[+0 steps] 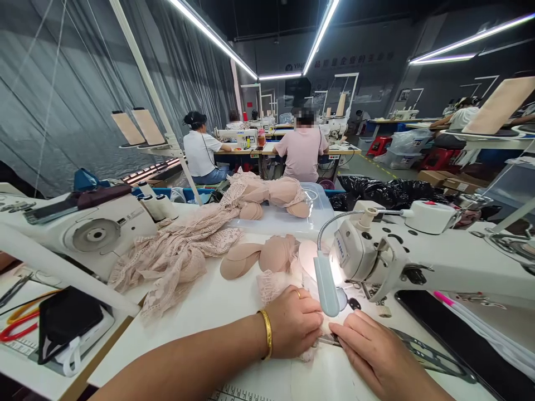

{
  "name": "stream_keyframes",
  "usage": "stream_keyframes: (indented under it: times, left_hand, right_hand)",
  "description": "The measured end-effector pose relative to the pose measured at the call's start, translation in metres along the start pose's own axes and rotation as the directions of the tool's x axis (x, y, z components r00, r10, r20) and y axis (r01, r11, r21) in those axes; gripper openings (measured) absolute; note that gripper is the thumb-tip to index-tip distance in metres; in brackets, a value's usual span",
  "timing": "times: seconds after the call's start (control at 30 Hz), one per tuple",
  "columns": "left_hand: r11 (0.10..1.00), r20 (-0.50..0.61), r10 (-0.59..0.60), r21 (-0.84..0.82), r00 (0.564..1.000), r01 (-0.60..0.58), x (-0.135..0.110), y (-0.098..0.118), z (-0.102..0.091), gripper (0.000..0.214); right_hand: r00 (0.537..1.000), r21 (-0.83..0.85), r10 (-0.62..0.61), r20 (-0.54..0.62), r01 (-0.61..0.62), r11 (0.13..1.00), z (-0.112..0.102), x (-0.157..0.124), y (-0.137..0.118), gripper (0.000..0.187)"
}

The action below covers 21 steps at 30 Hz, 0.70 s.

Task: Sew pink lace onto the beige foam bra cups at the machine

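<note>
My left hand (pixel 292 323), with a gold bangle at the wrist, is closed on pale pink lace fabric (pixel 271 287) in front of the sewing machine (pixel 355 250). Lace edges stick out above and below its fingers. Close by on the right, my right hand (pixel 370 351) has thumb and forefinger pressed together at the same fabric, its other fingers curled. The lit lamp head (pixel 327 284) on a bent neck hangs just above both hands and hides part of the needle area. Beyond them lie beige bra cups (pixel 276 255).
A heap of lace pieces (pixel 188 250) spreads on the left of the table. Behind is a clear plastic bin (pixel 317 200) with more cups. A black phone (pixel 460 334) and a metal template (pixel 434 353) lie at right. Co-workers (pixel 303 150) sit ahead.
</note>
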<state>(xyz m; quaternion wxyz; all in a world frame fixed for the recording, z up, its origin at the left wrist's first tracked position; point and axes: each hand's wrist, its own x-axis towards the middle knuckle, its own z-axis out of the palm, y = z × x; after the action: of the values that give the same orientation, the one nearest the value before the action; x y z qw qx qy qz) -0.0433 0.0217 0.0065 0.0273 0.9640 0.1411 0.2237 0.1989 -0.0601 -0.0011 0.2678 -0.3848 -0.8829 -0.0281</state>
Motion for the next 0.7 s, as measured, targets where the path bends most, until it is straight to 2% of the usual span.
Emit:
stream_keyframes:
  times: [0.17, 0.33, 0.47, 0.57, 0.7]
  left_hand:
    - [1.0, -0.011, -0.017, 0.001, 1.0, 0.017, -0.001, 0.001, 0.003, 0.013]
    - [0.999, -0.012, -0.012, 0.049, 1.0, 0.012, 0.001, -0.001, 0.007, 0.014]
    - [0.994, 0.041, -0.019, 0.104, 0.999, 0.014, 0.008, -0.006, 0.012, 0.022]
    - [0.993, 0.075, -0.027, 0.116, 0.997, 0.018, 0.014, -0.012, 0.015, 0.021]
    - [0.996, 0.065, -0.031, 0.089, 0.997, 0.025, 0.022, -0.018, 0.018, 0.014]
  right_hand:
    - [0.999, -0.001, 0.005, -0.034, -0.005, 1.0, 0.004, 0.0, 0.002, 0.032]
    - [0.999, -0.029, 0.005, -0.052, -0.007, 1.0, 0.007, 0.002, 0.005, 0.032]
    - [0.998, -0.046, 0.06, -0.002, -0.06, 0.997, 0.011, -0.001, 0.011, 0.031]
    - [0.994, -0.056, 0.104, 0.046, -0.101, 0.993, 0.015, -0.004, 0.017, 0.029]
    - [0.988, -0.106, 0.152, 0.012, -0.15, 0.983, 0.018, -0.004, 0.02, 0.031]
